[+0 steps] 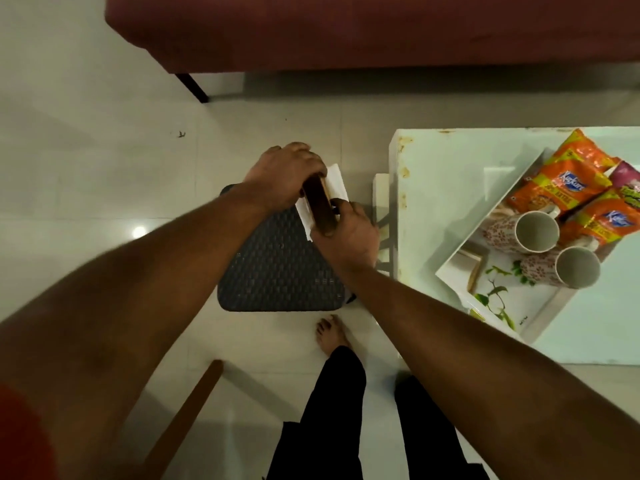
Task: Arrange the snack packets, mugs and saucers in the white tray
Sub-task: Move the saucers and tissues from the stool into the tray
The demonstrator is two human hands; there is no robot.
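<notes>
Over a dark woven stool, both of my hands grip a stack of white square saucers with brown edges, held on edge. My left hand covers the far end of the stack and my right hand holds the near end. To the right, the white tray with a leaf print lies on a white table. It holds several orange snack packets, a pink packet, two patterned mugs lying on their sides, and one square saucer.
The white table has a worn left edge close to the stool. A dark red sofa spans the back. A wooden chair leg slants at the lower left. My legs and a bare foot stand on the tiled floor.
</notes>
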